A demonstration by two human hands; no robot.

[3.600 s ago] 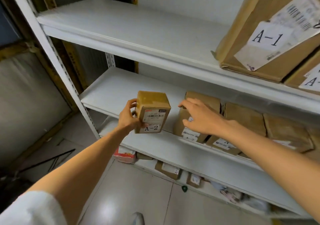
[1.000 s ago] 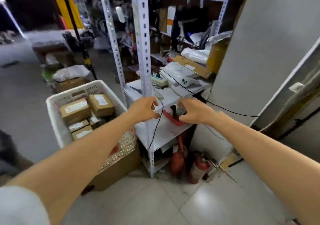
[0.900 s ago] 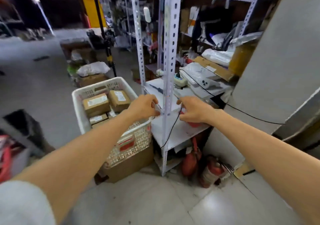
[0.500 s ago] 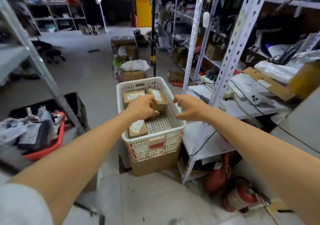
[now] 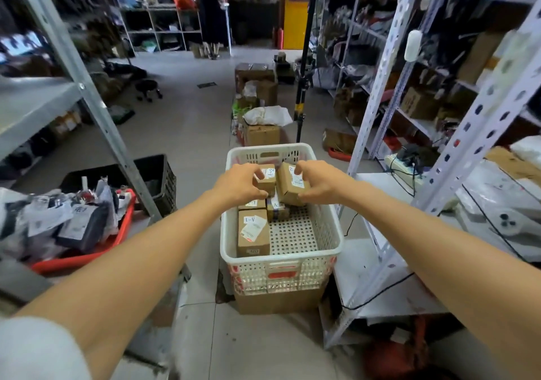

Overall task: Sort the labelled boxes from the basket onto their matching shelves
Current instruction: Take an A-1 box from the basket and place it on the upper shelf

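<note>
1. Down they go! Half a second back both hands only hovered over the rim; now they are inside the basket (image 5: 307,258), and the A shelves we were loading moments ago are out of view.
2. Our left hand (image 5: 238,185) has its fingers curled over a small box (image 5: 267,178) at the basket's 12 o'clock end, with the thumb tucked underneath. That is a firm pinch.
3. Our right hand (image 5: 320,185) is clamped the same way on a tilted box (image 5: 289,185) just beside it, at 1 o'clock. Its fingers are on the top edge and its thumb is below.
4. Left behind, the A-1 box (image 5: 253,232) lies flat in the 7 o'clock corner. The wedged boxes (image 5: 276,208) sit between it and our hands.
5. The basket itself rests on a cardboard carton (image 5: 278,300) at 6 o'clock on the floor.
6. What does it mean? We reckon a fresh round has begun, two parcels at once, with several still to sort.
7. The small box's label looks like A-2, turned sideways. The tilted box shows only a 2, so we would read both before choosing shelves.
8. One thing to watch: the tilted box touches its neighbours, so a straight lift seems safest.
</note>
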